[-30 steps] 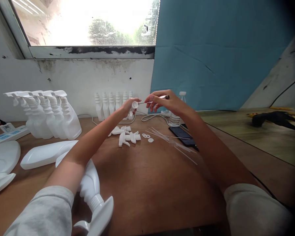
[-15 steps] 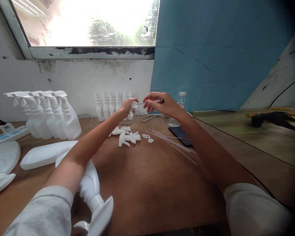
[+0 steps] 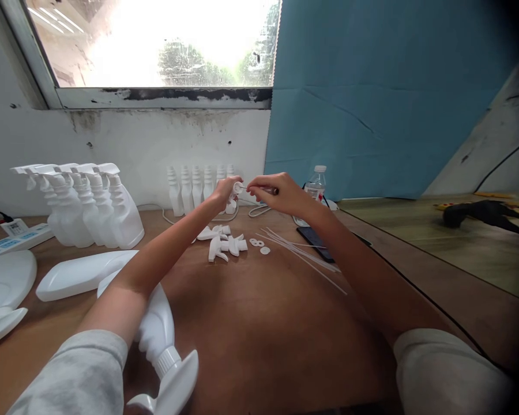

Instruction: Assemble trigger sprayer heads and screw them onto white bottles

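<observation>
My left hand [image 3: 223,192] is closed around a white spray trigger head [image 3: 237,187], its round open end turned toward the right. A slim tool with a dark end [image 3: 274,191] is pinched in my right hand [image 3: 283,193]. Its thin tip meets the opening of the trigger head; how deep it reaches I cannot tell. On the table below lie several loose trigger heads [image 3: 218,248], a few white ring washers [image 3: 265,251] and a bundle of thin white tubes [image 3: 300,253].
Small white bottles [image 3: 185,191] line the wall behind my left hand. At left stand large spray bottles [image 3: 123,213], with another spray bottle [image 3: 162,328] lying under my left forearm. A phone [image 3: 313,237] and a clear plastic bottle [image 3: 315,183] are near my right arm.
My right hand has come slightly left, bringing the tool closer to the trigger head's opening. My left hand holds its place, while the whole view has shifted a little.
</observation>
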Tool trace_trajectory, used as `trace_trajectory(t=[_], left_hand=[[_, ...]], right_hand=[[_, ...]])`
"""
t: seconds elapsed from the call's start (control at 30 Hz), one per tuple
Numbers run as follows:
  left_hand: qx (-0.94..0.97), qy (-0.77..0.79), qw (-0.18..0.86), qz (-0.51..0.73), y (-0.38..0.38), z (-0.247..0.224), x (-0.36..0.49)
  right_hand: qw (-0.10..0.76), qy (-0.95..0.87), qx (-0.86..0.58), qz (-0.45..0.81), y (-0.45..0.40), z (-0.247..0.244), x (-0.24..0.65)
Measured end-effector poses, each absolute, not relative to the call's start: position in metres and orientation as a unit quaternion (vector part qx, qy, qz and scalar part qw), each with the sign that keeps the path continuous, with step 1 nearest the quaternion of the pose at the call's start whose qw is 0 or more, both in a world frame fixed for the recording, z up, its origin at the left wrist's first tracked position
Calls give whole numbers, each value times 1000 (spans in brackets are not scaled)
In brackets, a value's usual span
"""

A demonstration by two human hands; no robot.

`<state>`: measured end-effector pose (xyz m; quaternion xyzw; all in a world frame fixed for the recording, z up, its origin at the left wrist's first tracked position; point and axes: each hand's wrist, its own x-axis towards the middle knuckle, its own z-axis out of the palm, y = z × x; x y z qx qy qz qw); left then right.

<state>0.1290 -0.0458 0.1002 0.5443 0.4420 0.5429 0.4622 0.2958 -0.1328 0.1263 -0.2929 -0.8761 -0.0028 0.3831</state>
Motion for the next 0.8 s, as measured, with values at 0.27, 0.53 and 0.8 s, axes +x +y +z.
trace_trajectory(t=[0.27,0.53,0.8], left_hand=[[532,427,477,555,-55,106,130],[544,414,499,533,-55,107,127],[522,467,501,509,-44,93,127]], right_hand=[[429,-850,-283,115,-130,123,296],[439,-831,-248,234,-125,123,304],[431,-811,-239,316,-103,112,313]])
